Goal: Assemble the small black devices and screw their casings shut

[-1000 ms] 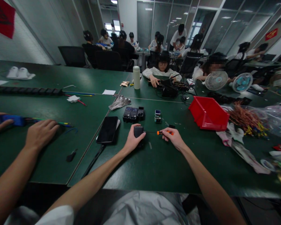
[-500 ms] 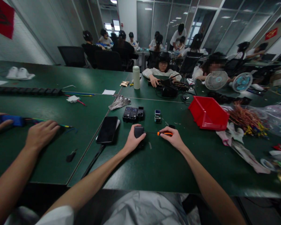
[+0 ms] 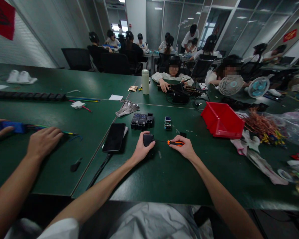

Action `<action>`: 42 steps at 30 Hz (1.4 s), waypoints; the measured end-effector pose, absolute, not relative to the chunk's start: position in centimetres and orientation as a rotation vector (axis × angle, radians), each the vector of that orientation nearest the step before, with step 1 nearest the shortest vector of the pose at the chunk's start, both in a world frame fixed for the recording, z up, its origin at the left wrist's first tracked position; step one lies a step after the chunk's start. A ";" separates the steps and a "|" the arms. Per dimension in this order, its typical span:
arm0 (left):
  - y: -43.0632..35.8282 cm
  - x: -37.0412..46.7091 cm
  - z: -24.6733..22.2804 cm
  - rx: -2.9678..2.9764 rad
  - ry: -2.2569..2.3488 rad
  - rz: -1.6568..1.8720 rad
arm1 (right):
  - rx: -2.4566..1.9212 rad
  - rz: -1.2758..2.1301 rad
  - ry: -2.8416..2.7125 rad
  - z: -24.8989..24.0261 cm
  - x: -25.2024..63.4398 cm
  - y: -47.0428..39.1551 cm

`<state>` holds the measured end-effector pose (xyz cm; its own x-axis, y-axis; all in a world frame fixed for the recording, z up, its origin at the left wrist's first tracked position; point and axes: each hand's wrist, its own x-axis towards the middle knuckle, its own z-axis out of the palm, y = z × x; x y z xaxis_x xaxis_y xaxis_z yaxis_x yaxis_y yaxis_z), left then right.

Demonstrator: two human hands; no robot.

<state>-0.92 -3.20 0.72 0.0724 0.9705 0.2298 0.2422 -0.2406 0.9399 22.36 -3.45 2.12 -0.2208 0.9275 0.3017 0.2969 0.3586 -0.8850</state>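
My left hand (image 3: pixel 141 148) is wrapped round a small black box (image 3: pixel 148 139) over the green table. To its right, my right hand (image 3: pixel 183 146) grips an orange and black screwdriver (image 3: pixel 176 143), whose thin shaft points left at the side of the box. Whether the tip touches the box is too small to tell. Beyond my hands stand several black modules (image 3: pixel 142 120) in a group and a small module with its electronics showing (image 3: pixel 167 123). Left of my left hand lies a black phone (image 3: pixel 114 137) with a cable running towards the table's front edge.
A red bin (image 3: pixel 222 120), copper wires (image 3: pixel 257 124) and gloves (image 3: pixel 260 162) lie on the right. A bottle (image 3: pixel 145 82) and a grey glove (image 3: pixel 127 109) are further back. At left, a co-worker's hands (image 3: pixel 43 141) are beside a blue object (image 3: pixel 13 127). Other people sit across the table.
My right hand has shifted very slightly, and more of the screwdriver's handle shows. My left hand still holds the black box in nearly the same place.
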 end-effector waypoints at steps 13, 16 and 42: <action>-3.6 -0.8 1.1 1.662 1.247 1.245 | -0.997 0.717 -1.838 1.8 22.7 -3.5; -3.6 -0.8 1.1 1.682 1.257 1.245 | -0.993 0.712 -1.856 1.9 22.7 -3.5; -3.6 -0.7 1.2 1.691 1.270 1.243 | -1.109 0.737 -1.924 2.6 22.5 -3.8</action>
<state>-0.68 -3.60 1.18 0.0701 0.9544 0.2900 0.3107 -0.2972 0.9029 22.51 -3.81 2.65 -0.3146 0.8871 0.3378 0.4347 0.4510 -0.7795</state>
